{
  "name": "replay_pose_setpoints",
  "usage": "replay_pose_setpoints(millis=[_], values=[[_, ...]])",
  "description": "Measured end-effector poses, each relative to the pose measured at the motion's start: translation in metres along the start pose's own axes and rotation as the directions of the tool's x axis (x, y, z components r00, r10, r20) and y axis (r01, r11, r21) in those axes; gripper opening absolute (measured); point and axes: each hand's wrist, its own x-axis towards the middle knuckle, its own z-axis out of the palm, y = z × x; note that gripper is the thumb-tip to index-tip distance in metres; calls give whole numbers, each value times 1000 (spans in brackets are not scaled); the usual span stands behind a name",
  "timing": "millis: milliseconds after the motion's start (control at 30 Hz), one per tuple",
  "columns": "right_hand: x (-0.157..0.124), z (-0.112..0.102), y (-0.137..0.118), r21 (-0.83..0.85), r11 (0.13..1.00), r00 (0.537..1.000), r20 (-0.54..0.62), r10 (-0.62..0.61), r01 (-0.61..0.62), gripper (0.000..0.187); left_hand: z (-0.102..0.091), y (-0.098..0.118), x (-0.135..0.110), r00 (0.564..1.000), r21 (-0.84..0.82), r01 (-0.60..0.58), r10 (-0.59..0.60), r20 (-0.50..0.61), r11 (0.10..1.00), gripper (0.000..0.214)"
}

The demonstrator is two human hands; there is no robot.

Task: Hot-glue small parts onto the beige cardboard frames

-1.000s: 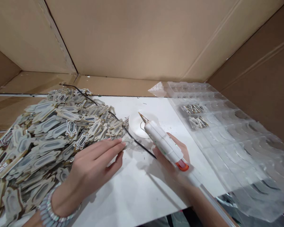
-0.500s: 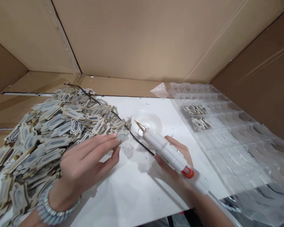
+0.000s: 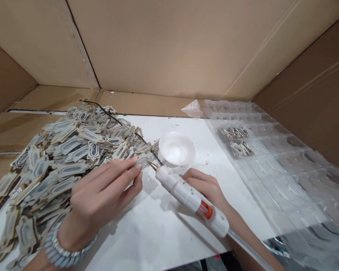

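My left hand (image 3: 104, 190), with a coiled bracelet at the wrist, is closed on a small grey frame-shaped plaque (image 3: 142, 162) near the pile's right edge. Fingers and thumb pinch its near end. My right hand (image 3: 207, 184) is wrapped around a white hot glue gun (image 3: 182, 190) with an orange part on its body, and a clear glue stick (image 3: 247, 248) juts from its back. The gun's brass nozzle (image 3: 151, 165) points up and left, at or very near the plaque; whether it touches, I cannot tell. A large heap of similar plaques (image 3: 70, 169) lies on the left.
Behind the glue gun stands a white bowl (image 3: 177, 148). Clear plastic trays (image 3: 282, 165) line the right side, with several finished-looking pieces (image 3: 235, 132) in two compartments. A black cord (image 3: 141, 138) crosses the heap. Cardboard walls (image 3: 172, 45) enclose the white work surface (image 3: 147, 233).
The glue gun has moved left and down, away from over the bowl, bringing its nozzle to the plaque. My left hand has stayed nearly still.
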Motion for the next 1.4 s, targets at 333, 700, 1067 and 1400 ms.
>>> replay_pose_setpoints(millis=[333,700,1067,1400], values=[[1,0,-2,-4,1000,1000,-9,-3,3,17,3,-1,-2,999,2,-22,22,-23,1000,18],[1,0,-1,-18,1000,1000,-19,5,-5,16,1,-2,-5,1000,0,-18,18,-16,1000,20],[3,0,-2,-8,1000,1000,-10,19,-19,16,4,-3,-4,998,41,-48,49,-32,998,18],[3,0,-3,-9,1000,1000,-22,19,-19,17,1,-3,-1,995,51,-75,78,-56,996,22]])
